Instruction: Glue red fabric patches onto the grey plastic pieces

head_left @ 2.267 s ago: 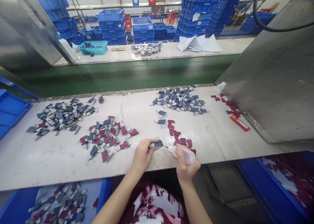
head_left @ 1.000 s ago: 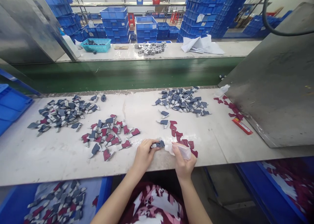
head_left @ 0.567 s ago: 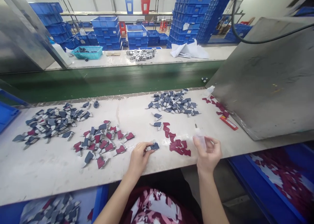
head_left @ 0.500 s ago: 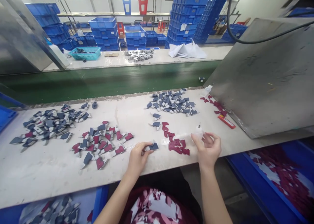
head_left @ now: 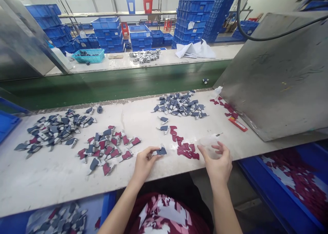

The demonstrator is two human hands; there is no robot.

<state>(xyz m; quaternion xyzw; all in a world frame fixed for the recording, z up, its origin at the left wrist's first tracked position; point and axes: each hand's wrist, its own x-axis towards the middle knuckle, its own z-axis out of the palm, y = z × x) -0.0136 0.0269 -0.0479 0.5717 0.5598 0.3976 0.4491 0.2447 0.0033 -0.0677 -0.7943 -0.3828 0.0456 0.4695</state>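
My left hand pinches a small dark-blue and grey plastic piece just above the table's front part. My right hand has thumb and fingers spread apart. A translucent bottle with a thin dark tip lies tilted over at its fingertips, its outline partly blurred. Between the hands lie several flat maroon pieces. A pile of blue-and-grey pieces is beyond them. Left of my left hand is a group of pieces with maroon and blue faces.
Another blue-and-grey pile lies at far left. A red-and-white packet rests beside a metal panel on the right. Behind the table runs a green belt. Blue bins with maroon pieces stand below the right edge.
My right hand's fingers have spread apart, and the bottle has gone from upright to lying over, tip to the right. My left hand still holds its piece.
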